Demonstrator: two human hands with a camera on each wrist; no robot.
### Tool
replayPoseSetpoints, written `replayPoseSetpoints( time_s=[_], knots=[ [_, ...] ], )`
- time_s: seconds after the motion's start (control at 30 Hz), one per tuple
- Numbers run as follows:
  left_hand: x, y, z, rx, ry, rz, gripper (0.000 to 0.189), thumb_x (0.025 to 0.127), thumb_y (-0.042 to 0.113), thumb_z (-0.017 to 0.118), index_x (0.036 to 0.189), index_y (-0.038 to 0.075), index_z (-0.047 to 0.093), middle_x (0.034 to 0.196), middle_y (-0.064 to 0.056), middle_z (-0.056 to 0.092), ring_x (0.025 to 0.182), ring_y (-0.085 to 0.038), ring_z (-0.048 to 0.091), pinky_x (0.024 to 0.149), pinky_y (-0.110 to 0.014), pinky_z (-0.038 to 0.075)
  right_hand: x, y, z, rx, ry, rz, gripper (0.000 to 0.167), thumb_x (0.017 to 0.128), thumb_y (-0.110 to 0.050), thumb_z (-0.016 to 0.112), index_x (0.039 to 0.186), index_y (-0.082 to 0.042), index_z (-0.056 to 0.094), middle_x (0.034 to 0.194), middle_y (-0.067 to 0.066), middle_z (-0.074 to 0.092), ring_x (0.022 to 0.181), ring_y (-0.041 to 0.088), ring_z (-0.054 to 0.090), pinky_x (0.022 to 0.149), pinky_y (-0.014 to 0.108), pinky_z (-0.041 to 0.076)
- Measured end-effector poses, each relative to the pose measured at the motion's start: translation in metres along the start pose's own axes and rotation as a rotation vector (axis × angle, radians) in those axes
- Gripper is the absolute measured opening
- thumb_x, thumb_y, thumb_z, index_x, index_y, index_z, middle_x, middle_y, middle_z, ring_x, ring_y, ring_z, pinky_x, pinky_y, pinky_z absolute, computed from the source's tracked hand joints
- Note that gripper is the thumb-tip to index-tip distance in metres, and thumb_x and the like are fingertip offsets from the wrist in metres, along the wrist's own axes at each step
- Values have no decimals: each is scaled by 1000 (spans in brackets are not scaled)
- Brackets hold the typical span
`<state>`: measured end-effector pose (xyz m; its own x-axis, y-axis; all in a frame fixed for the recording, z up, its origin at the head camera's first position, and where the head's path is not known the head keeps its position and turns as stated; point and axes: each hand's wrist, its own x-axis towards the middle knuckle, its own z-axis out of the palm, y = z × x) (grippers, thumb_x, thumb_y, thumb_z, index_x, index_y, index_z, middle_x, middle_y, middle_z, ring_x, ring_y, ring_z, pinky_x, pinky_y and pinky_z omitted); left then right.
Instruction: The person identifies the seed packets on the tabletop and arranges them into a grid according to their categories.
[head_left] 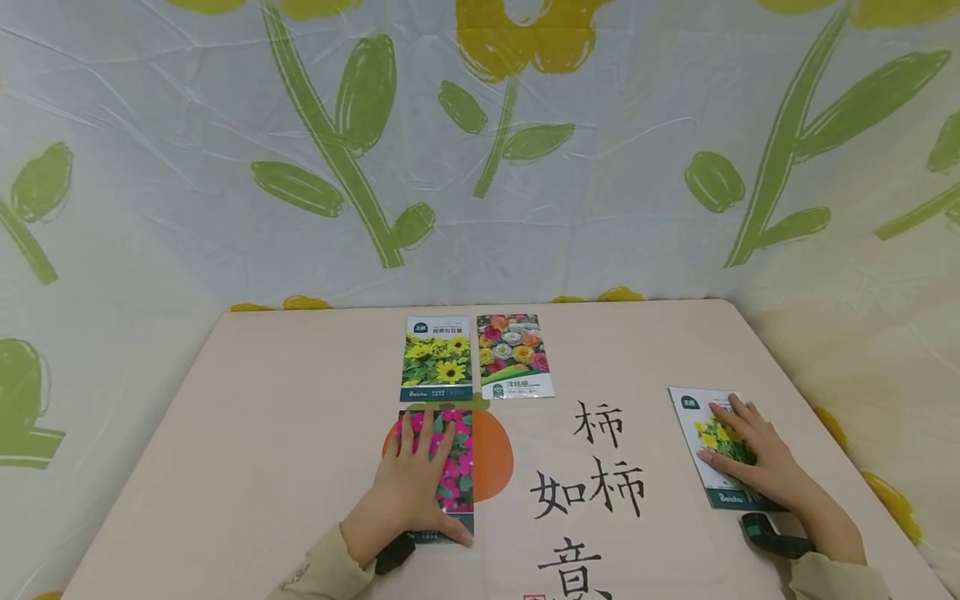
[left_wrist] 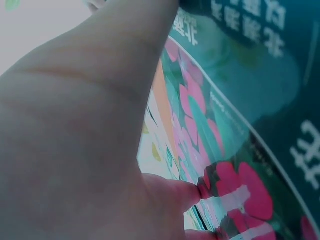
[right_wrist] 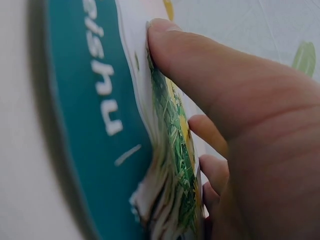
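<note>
In the head view my left hand (head_left: pixel 411 483) lies with spread fingers on a seed packet with pink flowers (head_left: pixel 459 467). Its fingertips touch the printed flowers in the left wrist view, where the pink-flower packet (left_wrist: pixel 240 195) fills the right side. Over at the right, my right hand (head_left: pixel 765 450) rests spread on a white seed packet with yellow flowers (head_left: pixel 693 442). The right wrist view shows the thumb (right_wrist: pixel 170 42) touching that packet's face near its dark green band (right_wrist: pixel 95 130). Part of each packet is hidden under the hand.
Behind the left hand lie a yellow sunflower packet (head_left: pixel 438 358) and a packet with mixed-colour blooms (head_left: pixel 516 354), side by side. The pale tablecloth (head_left: pixel 285 433) bears an orange fruit print (head_left: pixel 495 458) and black brush characters (head_left: pixel 588 492). A flower-printed curtain (head_left: pixel 600 183) surrounds the table.
</note>
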<state>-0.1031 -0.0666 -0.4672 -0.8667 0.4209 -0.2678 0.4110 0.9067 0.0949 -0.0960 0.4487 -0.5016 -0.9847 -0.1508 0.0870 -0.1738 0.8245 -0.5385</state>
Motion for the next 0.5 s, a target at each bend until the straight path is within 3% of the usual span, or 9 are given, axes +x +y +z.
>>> replayPoseSetpoints(
  time_s=[0.5],
  knots=[
    [-3,4,-3,-10,13,-11,140,49,92,66,158,14,24,162,-23,10,144,-55,10,113,-65,22,5,-11,-5,-4,-80,41,85,88,-32,69,150,7,27,154,41,3,141,60,-10,106,73,-14]
  ],
)
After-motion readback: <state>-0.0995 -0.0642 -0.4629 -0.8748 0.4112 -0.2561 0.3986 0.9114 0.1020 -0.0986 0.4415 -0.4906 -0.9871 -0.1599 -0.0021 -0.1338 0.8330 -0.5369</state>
